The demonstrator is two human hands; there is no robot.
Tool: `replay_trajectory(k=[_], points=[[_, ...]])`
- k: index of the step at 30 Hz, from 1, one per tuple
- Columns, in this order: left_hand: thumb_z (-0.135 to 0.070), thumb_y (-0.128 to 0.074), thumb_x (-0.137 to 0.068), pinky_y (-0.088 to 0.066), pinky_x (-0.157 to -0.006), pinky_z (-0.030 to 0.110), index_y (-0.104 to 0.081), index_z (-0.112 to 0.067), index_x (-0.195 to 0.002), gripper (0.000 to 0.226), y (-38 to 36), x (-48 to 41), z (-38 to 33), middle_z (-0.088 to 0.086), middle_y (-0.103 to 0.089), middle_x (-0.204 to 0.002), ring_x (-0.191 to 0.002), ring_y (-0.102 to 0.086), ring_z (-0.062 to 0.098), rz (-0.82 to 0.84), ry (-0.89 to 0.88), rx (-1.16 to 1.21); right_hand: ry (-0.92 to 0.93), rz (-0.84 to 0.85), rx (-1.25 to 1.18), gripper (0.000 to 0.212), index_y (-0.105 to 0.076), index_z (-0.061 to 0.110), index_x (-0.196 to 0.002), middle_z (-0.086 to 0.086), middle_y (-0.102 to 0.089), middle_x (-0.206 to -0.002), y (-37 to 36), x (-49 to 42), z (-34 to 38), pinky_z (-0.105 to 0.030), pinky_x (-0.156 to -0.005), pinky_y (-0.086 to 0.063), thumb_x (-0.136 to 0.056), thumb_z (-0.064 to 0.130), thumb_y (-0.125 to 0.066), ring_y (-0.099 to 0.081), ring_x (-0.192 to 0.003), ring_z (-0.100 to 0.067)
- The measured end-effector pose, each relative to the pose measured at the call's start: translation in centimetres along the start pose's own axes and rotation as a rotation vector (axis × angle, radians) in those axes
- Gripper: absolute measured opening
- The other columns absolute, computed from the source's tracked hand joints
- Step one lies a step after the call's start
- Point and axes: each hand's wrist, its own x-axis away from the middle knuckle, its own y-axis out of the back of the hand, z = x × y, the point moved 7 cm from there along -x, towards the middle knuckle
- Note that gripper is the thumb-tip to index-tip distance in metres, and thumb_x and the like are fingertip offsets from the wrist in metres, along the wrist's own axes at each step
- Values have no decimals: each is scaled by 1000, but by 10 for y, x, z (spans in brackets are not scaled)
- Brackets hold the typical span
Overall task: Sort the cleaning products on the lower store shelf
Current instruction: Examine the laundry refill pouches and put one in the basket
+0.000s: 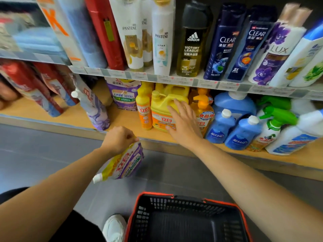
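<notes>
Head view: left hand (119, 139) pinches pouch (123, 165); right hand (183, 123) spread against jug (161, 110).

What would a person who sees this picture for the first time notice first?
The right hand, fingers spread, lies over the big yellow jug in the middle of the lower shelf. In front of the shelf edge the left hand grips a purple and yellow pouch, spout pointing down. A black basket with an orange rim sits at the bottom, on the floor.
</notes>
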Motion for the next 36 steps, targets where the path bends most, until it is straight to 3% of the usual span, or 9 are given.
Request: replay_trajectory(k=[4,10,14,18,20,23,25,29,36], points=[[-34,-72,-92,-56,-67,38,-68,-16,-66,32,-38,-8,27,2,-67,-71,-69,-62,21,51,203,182,-23,39,157,94,-13,24,-159,-9,0,-169,-15,-33,6,-52,-122,0,-88,56,-65,5,-155,-36],[-21,-69,-95,-57,-71,31,-76,-20,-86,12,-53,-30,35,0,-75,-90,-81,-67,17,121,296,646,-65,-10,257,97,-23,21,-157,-12,-6,-168,-28,-38,9,-58,-123,-7,-81,59,-70,0,-154,-40],[-43,-71,-88,-56,-82,40,-67,-22,-82,22,-9,-23,81,1,-69,-82,-85,-65,24,-433,639,738,-55,-24,290,97,-23,23,-157,-11,-5,-168,-32,-37,6,-59,-123,-9,-80,57,-72,0,-154,-40],[-51,-82,-75,-48,-95,43,-46,-20,-128,72,30,3,120,6,-48,-128,-113,-55,29,-876,934,843,-52,-57,292,100,-27,24,-156,-11,-9,-167,-32,-37,5,-60,-122,-11,-75,58,-76,-4,-154,-40],[-49,-80,-81,-47,-102,45,-43,-18,-141,77,47,-7,134,9,-49,-141,-126,-53,31,-842,879,827,-46,-56,287,103,-27,24,-156,-11,-9,-167,-32,-37,5,-59,-123,-10,-73,60,-77,-4,-153,-39],[-35,-66,-97,-48,-81,34,-66,-14,-99,20,72,-22,146,11,-72,-108,-91,-63,25,-714,739,735,-37,-21,278,106,-23,26,-157,-9,-5,-168,-31,-38,3,-57,-122,-5,-72,62,-76,0,-154,-38],[-28,-63,-99,-45,-74,32,-68,-10,-84,24,85,-22,153,21,-72,-96,-76,-58,28,-688,695,617,-31,8,269,108,-21,26,-158,-8,-3,-168,-31,-38,1,-57,-122,-5,-72,63,-75,2,-154,-37],[-26,-61,-99,-46,-73,37,-69,-4,-82,29,111,-8,154,23,-67,-84,-81,-63,41,-722,698,484,-30,84,246,111,-16,30,-159,-5,1,-168,-28,-40,-3,-56,-122,-5,-71,65,-74,6,-153,-35],[-23,-61,-98,-55,-72,44,-73,-6,-83,25,160,33,130,17,-71,-83,-80,-65,40,-698,532,390,-77,223,55,107,-20,32,-159,2,1,-169,-9,-44,-2,-51,-123,-5,-74,68,-73,5,-154,-26]])
